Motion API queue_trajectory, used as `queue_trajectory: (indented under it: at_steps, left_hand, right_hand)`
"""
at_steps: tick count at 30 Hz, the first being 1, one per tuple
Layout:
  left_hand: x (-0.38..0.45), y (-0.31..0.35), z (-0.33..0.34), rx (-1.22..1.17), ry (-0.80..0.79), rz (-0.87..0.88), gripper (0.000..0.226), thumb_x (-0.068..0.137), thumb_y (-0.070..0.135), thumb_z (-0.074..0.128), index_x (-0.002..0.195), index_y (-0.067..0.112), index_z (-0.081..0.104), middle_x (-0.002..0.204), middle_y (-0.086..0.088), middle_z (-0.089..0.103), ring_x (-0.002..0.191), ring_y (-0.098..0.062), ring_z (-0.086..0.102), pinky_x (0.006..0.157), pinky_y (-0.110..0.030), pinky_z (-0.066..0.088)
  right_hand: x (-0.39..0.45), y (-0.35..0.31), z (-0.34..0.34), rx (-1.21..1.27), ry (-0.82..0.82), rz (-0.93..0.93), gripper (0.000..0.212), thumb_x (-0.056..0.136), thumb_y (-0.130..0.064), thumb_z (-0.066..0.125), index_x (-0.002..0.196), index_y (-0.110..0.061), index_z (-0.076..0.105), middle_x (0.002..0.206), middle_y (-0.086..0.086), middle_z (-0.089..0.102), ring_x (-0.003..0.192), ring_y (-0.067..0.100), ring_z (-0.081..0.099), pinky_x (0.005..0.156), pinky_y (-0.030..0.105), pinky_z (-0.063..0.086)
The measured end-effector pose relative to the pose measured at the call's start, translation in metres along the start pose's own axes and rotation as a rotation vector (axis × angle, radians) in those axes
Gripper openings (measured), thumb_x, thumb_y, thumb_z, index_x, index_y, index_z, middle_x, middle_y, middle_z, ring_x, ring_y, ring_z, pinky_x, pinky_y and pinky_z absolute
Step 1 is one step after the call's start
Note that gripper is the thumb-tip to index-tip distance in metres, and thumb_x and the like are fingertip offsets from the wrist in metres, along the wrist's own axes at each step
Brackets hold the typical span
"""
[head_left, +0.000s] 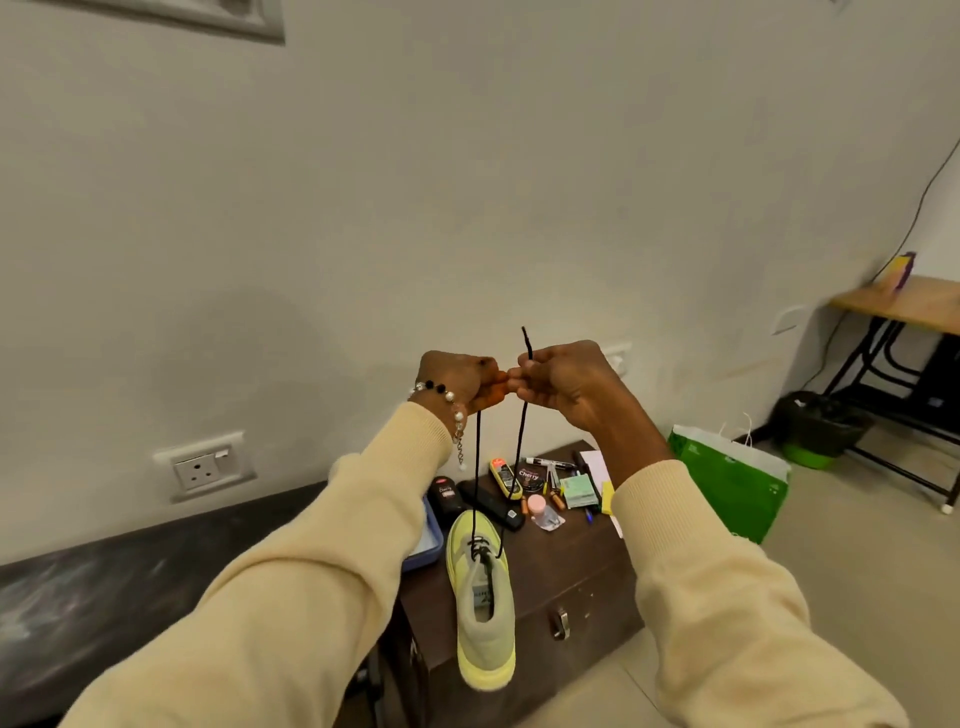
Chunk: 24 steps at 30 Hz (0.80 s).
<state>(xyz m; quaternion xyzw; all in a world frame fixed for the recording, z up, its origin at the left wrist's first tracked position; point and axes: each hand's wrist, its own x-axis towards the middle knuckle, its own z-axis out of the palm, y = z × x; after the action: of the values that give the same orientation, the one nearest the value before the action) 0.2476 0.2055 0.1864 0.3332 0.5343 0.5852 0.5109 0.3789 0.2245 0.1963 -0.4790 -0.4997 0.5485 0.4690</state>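
A pale yellow-green sneaker (484, 608) lies on a dark brown wooden box (571, 571), toe pointing away from me. A black shoelace (521, 441) runs up from its eyelets in two strands. My left hand (460, 379), with a bead bracelet at the wrist, grips one strand, and my right hand (563, 384) pinches the other, whose tip sticks up above the fingers. Both hands are raised high above the shoe and their fingertips touch each other.
Behind the shoe the box holds small items: markers, a black tin (445, 493), a pink bottle (537, 506), sticky notes (579, 491). A blue tray (423, 540) sits left. A green paper bag (732, 483) stands on the floor right, a desk (904, 301) beyond, a wall socket (200, 470) left.
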Motion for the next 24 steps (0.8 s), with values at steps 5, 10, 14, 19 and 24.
queue_trajectory:
  at_steps: [5,10,14,19,24]
  left_hand:
    - [0.014,0.006,0.002,0.383,0.057,0.220,0.025,0.090,0.021,0.068,0.106,0.002,0.069,0.081,-0.008,0.072,0.060,-0.015,0.065,0.052,-0.025,0.053]
    - [0.026,0.015,0.005,0.615,0.048,0.325,0.026,0.086,0.033,0.071,0.102,0.012,0.074,0.088,-0.003,0.068,0.064,-0.013,0.056,0.055,-0.023,0.047]
    - [0.035,0.018,0.006,0.653,-0.010,0.336,0.026,0.083,0.028,0.074,0.105,0.014,0.074,0.095,-0.003,0.066,0.072,-0.014,0.058,0.057,-0.023,0.048]
    - [0.045,0.017,0.007,0.716,-0.073,0.387,0.018,0.084,0.021,0.074,0.099,0.012,0.076,0.093,-0.003,0.072,0.084,-0.016,0.067,0.056,-0.019,0.045]
    - [0.053,0.003,0.010,0.567,-0.212,0.415,0.016,0.087,0.015,0.069,0.100,0.007,0.074,0.095,-0.007,0.074,0.081,-0.012,0.070,0.071,-0.018,0.050]
  right_hand:
    - [0.015,-0.005,0.004,-0.253,0.105,-0.174,0.013,0.087,-0.011,0.067,0.095,0.000,0.068,0.074,0.012,0.067,0.053,0.016,0.056,0.048,0.024,0.047]
    - [0.030,-0.008,0.003,-0.219,0.085,-0.259,0.015,0.080,-0.014,0.074,0.093,-0.006,0.073,0.076,0.008,0.066,0.058,0.014,0.053,0.056,0.024,0.050]
    - [0.038,-0.005,0.001,-0.173,0.038,-0.301,0.010,0.080,-0.010,0.073,0.090,-0.006,0.073,0.079,0.011,0.069,0.062,0.016,0.058,0.062,0.027,0.053]
    - [0.046,-0.010,-0.002,-0.230,-0.020,-0.331,0.016,0.080,-0.011,0.074,0.093,-0.003,0.073,0.075,0.011,0.068,0.059,0.013,0.058,0.058,0.025,0.052]
    - [0.056,-0.019,-0.003,-0.421,0.024,-0.390,0.010,0.083,-0.010,0.069,0.085,-0.001,0.072,0.071,0.014,0.066,0.059,0.016,0.057,0.054,0.025,0.048]
